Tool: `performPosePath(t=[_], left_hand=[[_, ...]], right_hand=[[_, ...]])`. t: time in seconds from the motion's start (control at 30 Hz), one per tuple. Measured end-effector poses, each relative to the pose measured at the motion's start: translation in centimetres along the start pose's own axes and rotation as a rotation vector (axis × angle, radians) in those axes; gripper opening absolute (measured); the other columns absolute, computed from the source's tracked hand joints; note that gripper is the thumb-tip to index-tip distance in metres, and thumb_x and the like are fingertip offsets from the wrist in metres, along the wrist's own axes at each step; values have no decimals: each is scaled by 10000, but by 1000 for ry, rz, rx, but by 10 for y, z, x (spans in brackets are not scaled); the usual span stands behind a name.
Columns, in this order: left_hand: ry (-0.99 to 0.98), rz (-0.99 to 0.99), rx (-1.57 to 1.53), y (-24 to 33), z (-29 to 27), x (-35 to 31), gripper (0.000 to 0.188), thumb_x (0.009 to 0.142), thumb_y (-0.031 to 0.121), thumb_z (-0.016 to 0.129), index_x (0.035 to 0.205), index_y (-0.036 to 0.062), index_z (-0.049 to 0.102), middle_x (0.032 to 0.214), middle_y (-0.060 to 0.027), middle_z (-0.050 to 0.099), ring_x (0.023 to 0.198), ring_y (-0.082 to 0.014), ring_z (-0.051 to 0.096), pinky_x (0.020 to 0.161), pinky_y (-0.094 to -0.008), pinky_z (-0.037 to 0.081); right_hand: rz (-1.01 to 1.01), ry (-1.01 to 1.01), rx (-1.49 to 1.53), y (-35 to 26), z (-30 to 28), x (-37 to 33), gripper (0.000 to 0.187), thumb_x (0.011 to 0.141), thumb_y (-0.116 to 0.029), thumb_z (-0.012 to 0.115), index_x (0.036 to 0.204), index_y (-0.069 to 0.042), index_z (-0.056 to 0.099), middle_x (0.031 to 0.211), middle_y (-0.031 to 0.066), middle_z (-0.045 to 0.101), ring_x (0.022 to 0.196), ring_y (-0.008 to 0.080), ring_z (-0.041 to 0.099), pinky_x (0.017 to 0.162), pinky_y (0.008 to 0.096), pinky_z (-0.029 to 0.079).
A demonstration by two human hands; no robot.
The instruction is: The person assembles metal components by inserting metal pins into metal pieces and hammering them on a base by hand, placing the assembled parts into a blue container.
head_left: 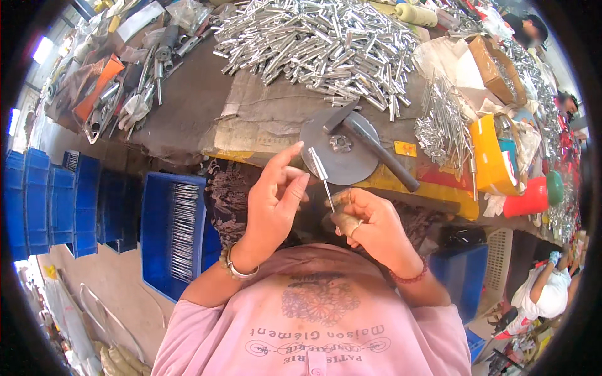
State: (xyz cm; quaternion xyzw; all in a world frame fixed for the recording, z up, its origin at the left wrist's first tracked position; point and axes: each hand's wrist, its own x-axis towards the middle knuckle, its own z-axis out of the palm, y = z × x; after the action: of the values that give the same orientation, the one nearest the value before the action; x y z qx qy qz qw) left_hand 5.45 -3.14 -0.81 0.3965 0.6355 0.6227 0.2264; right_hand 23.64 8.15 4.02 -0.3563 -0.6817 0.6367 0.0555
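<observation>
My right hand [370, 219] is closed round the lower end of a thin metal rod [328, 193], which tilts up and away from me. A thicker silver sleeve [318, 164] sits at the rod's upper end. Worn coverings wrap the thumb and a fingertip of that hand. Just left of the sleeve, my left hand [276, 197] is held up with thumb and forefinger apart, nothing visible between them. Beyond both hands lies a round grey metal plate [351, 170]. On it rest a hammer [382, 153], head toward the far side, and a small toothed metal ring [340, 144].
A large heap of short silver tubes [313, 44] covers the far table. Thin rods [442, 122] are piled to the right, near a yellow container [492, 156] and a red one [527, 197]. At my left, a blue bin [160, 250] holds stacked rods. Other people work at far right.
</observation>
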Motion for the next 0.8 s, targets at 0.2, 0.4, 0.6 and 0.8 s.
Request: performPosePath(t=[0.2, 0.4, 0.6, 0.8], left_hand=[[-50, -418, -399, 2, -4, -2, 651, 1071, 110, 703, 1656, 94, 417, 1041, -50, 769, 815, -71, 672, 685, -227, 542], [-16, -347, -547, -3, -19, -3, 641, 980, 59, 785, 1550, 90, 495, 1023, 19, 652, 880, -47, 596, 746, -210, 483], [340, -259, -264, -23, -122, -11, 611, 965, 48, 783, 1515, 71, 517, 1014, 8, 665, 891, -77, 602, 760, -235, 484], [794, -548, 169, -156, -270, -84, 596, 881, 89, 839, 1422, 4, 604, 1069, -100, 741, 920, -161, 682, 809, -320, 549]], right_hand=[[55, -81, 167, 7, 15, 1, 256, 1009, -49, 715, 1256, 12, 704, 896, 26, 740, 734, 62, 618, 644, 262, 512], [-49, -57, 79, 0, 29, 1, 314, 1013, 74, 638, 1319, 14, 671, 1042, 55, 725, 919, 115, 725, 797, 276, 608], [-331, 306, -70, 11, -5, 22, 287, 1098, -66, 650, 1379, -10, 664, 993, 53, 741, 802, 93, 662, 744, 235, 546], [-406, 437, -248, 38, -8, 39, 233, 1094, -95, 651, 1300, -23, 732, 960, 31, 710, 756, 76, 585, 664, 223, 454]])
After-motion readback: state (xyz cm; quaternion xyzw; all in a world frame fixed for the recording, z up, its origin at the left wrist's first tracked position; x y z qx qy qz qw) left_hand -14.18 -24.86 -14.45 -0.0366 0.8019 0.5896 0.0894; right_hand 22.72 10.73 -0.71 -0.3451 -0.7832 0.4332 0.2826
